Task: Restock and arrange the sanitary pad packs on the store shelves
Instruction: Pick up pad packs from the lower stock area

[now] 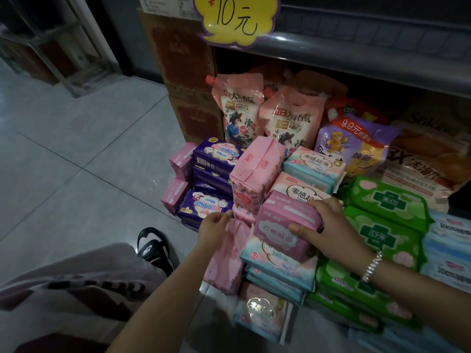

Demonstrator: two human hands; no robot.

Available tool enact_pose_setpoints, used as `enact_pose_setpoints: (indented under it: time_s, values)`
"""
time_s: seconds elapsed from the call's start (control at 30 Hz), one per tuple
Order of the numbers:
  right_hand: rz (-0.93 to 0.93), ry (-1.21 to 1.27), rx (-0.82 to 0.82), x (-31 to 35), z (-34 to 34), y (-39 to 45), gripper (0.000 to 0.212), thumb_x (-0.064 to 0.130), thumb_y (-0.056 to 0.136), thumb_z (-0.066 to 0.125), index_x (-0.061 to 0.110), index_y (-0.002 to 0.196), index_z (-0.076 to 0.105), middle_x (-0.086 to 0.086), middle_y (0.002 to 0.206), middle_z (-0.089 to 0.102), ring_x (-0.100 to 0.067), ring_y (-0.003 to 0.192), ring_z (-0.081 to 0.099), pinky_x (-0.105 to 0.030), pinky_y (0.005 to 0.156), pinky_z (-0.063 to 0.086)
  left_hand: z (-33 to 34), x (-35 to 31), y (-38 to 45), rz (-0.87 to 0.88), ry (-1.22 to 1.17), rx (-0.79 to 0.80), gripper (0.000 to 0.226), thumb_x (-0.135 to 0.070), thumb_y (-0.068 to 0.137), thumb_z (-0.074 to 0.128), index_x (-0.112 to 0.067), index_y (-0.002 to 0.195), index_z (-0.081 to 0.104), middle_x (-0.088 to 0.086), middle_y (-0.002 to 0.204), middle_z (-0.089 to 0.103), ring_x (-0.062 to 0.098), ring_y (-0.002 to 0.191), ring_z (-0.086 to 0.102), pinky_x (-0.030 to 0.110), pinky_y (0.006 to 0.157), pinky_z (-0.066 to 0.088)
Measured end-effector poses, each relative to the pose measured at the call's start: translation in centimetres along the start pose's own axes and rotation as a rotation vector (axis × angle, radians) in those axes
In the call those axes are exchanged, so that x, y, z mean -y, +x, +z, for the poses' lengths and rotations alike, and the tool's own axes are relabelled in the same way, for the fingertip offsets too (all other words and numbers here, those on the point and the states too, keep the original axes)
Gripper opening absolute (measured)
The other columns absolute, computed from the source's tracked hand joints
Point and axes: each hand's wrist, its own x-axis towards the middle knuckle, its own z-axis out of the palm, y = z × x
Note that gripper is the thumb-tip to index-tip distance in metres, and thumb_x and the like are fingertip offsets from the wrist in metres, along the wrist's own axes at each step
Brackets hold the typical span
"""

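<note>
Many sanitary pad packs are stacked on the floor in front of a low shelf. My right hand (pixel 328 228) grips a pink-purple pad pack (pixel 283 222) that rests on a stack of light blue packs (pixel 277 266). My left hand (pixel 215 229) hovers with loosely bent fingers just above a pale pink pack (pixel 226 261) that leans against that stack; whether it touches it is unclear. A tall pink pack (pixel 254 171) stands upright behind. Purple packs (pixel 211 174) are piled at the left, green packs (pixel 382 220) at the right.
Pink refill pouches (pixel 242 110) and a purple pouch (pixel 356 146) stand at the back under the shelf edge (pixel 356 54). Cardboard boxes (pixel 183 72) rise at the left. A yellow price sign (pixel 237 19) hangs above. My sandalled foot (pixel 154 247) rests on the tiled floor (pixel 76 161).
</note>
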Motion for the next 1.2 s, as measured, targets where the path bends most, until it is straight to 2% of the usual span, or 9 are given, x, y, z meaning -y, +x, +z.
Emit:
enact_pose_setpoints:
  time_s: [0.17,0.3,0.4,0.5,0.6,0.73,0.87,1.03,1.2]
  values:
    - [0.013,0.007,0.019,0.6,-0.2,-0.7,0.063,0.049,0.078,0.068,0.018,0.129,0.047,0.005,0.111,0.034,-0.007,0.101,0.04,-0.022,0.084,0.035,-1.2,-2.7,-2.5,0.121,-0.093,-0.04,0.036,-0.042,0.095,0.054,-0.012,0.112,0.064,-0.006,0.1,0.061,0.006,0.088,0.055,0.021,0.072,0.04]
    - [0.02,0.01,0.033,1.7,-0.4,-0.5,0.061,0.049,0.08,0.067,0.019,0.13,0.047,0.004,0.114,0.036,-0.008,0.104,0.038,-0.023,0.086,0.035,-2.8,-5.7,-4.1,0.146,-0.211,0.252,0.05,-0.062,0.078,0.055,-0.026,0.11,0.069,-0.014,0.107,0.069,0.007,0.105,0.058,0.027,0.09,0.042]
    - [0.017,0.041,0.037,3.0,-0.2,0.1,0.054,0.047,0.083,0.065,0.021,0.128,0.048,0.002,0.114,0.037,-0.008,0.102,0.04,-0.021,0.081,0.033,-4.1,-7.5,-4.4,0.195,-0.189,0.489,0.037,-0.054,0.081,0.055,-0.037,0.113,0.063,-0.016,0.111,0.067,0.008,0.11,0.058,0.028,0.089,0.047]
    - [-0.027,0.062,0.059,4.9,0.3,1.3,0.048,0.045,0.086,0.062,0.023,0.127,0.049,0.002,0.113,0.037,-0.009,0.102,0.043,-0.016,0.074,0.034,-5.3,-8.6,-3.9,0.167,-0.225,0.636,0.053,-0.046,0.077,0.06,-0.038,0.128,0.052,-0.006,0.13,0.056,0.017,0.117,0.056,0.037,0.098,0.049]
    - [-0.06,0.103,0.058,6.9,1.0,3.2,0.047,0.044,0.087,0.06,0.024,0.129,0.05,0.003,0.117,0.038,-0.009,0.105,0.043,-0.006,0.074,0.034,-6.8,-9.5,-2.7,0.079,-0.209,0.674,0.062,-0.046,0.074,0.063,-0.035,0.134,0.049,0.002,0.131,0.057,0.023,0.116,0.057,0.048,0.1,0.048]
    - [-0.142,0.143,-0.002,10.1,2.0,6.2,0.045,0.042,0.088,0.061,0.023,0.128,0.052,0.006,0.115,0.039,-0.011,0.112,0.043,-0.022,0.089,0.037,-9.3,-10.6,-0.5,-0.093,-0.336,0.629,0.083,-0.065,0.061,0.063,-0.023,0.132,0.051,0.01,0.126,0.062,0.031,0.115,0.058,0.057,0.091,0.049]
    - [-0.275,0.15,-0.003,13.1,2.5,9.6,0.045,0.037,0.089,0.062,0.021,0.13,0.052,0.006,0.115,0.037,-0.007,0.112,0.037,-0.018,0.093,0.031,-12.0,-11.9,1.0,-0.152,-0.35,0.568,0.092,-0.068,0.057,0.061,-0.016,0.132,0.049,0.016,0.123,0.062,0.033,0.107,0.06,0.048,0.074,0.055]
    - [-0.371,0.191,0.007,15.9,4.5,13.8,0.042,0.035,0.089,0.063,0.021,0.128,0.055,0.008,0.122,0.041,-0.004,0.115,0.038,-0.021,0.101,0.033,-14.4,-12.3,3.7,-0.167,-0.476,0.289,0.061,-0.052,0.083,0.062,-0.011,0.127,0.051,0.016,0.101,0.061,0.03,0.091,0.062,0.042,0.067,0.053]
    - [-0.336,0.085,0.039,16.7,7.8,17.0,0.044,0.037,0.093,0.057,0.023,0.134,0.052,0.003,0.14,0.045,-0.012,0.128,0.041,-0.018,0.099,0.028,-15.4,-9.7,6.7,-0.149,-0.674,0.018,0.044,-0.039,0.088,0.063,-0.011,0.12,0.052,0.013,0.099,0.062,0.026,0.088,0.061,0.036,0.065,0.054]
